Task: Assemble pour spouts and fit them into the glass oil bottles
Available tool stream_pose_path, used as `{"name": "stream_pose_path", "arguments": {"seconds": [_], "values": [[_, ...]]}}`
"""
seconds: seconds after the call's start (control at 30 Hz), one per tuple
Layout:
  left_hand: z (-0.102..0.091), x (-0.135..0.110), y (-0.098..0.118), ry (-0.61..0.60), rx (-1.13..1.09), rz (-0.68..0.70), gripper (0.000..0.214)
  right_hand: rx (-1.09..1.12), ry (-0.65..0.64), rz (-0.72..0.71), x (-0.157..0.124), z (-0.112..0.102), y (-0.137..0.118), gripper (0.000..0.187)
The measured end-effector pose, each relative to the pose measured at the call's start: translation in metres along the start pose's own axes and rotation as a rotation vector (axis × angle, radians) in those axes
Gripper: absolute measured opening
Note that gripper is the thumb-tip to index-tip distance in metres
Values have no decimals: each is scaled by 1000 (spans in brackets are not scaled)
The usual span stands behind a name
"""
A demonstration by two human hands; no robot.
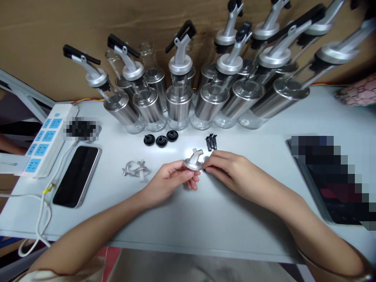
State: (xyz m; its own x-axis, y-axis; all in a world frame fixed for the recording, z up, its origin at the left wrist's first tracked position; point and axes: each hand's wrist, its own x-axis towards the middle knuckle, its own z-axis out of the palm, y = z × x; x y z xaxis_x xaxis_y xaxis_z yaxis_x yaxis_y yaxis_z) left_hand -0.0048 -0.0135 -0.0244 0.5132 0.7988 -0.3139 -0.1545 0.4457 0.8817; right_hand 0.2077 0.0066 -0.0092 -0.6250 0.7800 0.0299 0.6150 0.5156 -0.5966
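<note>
My left hand [179, 176] grips a silver pourer spout [194, 159] by its round base, the angled neck pointing up. Close against the spout's right side, my right hand [227, 166] has thumb and fingers pinched together. A small black piece [205, 170] shows at those fingertips, mostly hidden. Beyond the right hand lie three small black levers [211, 142] side by side. Three round black stoppers [161, 141] sit behind the left hand. To its left, more silver spout parts [136, 169] lie on their sides on the white table [188, 223].
Several glass-and-steel oil bottles [179, 102] with pourer tops stand along the back, before a brown cardboard wall [123, 19]. On the left are a phone [76, 176], a power strip [48, 137] and a white cable [44, 203]. A dark flat device [314, 188] lies right.
</note>
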Motion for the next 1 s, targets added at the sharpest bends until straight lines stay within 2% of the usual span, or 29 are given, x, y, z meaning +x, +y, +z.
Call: {"name": "stream_pose_path", "arguments": {"seconds": [0.17, 0.3, 0.37, 0.43, 0.5, 0.6, 0.73, 0.83, 0.93, 1.0], "values": [[0, 0, 0, -1, -2, -2, 15, 100, 232, 86, 1, -6, -5, 15], [1, 0, 0, -6, 9, -5, 15, 522, 359, 271, 2, -7, -14, 15], [1, 0, 0, -11, 16, -1, 14, 730, 376, 300, 3, -5, -18, 16], [0, 0, 0, -15, 19, 3, 14, 799, 374, 313, 4, -3, -20, 17], [0, 0, 0, -19, 13, 4, 14, 738, 383, 323, 4, -1, -19, 14], [-1, 0, -1, -14, -12, 6, 16, 486, 374, 295, 3, 0, -15, 5], [-1, -1, -4, 2, -44, 26, 21, 128, 227, 88, 1, 2, -10, 10], [1, -1, -6, 98, -133, 72, 26, -51, 151, -49, 0, 8, -11, 16], [5, 0, -5, 214, -221, 92, 28, -173, 130, -77, 1, 15, -16, 20], [5, 1, -5, 230, -228, 77, 27, -221, 118, -84, 1, 20, -19, 19]]}}
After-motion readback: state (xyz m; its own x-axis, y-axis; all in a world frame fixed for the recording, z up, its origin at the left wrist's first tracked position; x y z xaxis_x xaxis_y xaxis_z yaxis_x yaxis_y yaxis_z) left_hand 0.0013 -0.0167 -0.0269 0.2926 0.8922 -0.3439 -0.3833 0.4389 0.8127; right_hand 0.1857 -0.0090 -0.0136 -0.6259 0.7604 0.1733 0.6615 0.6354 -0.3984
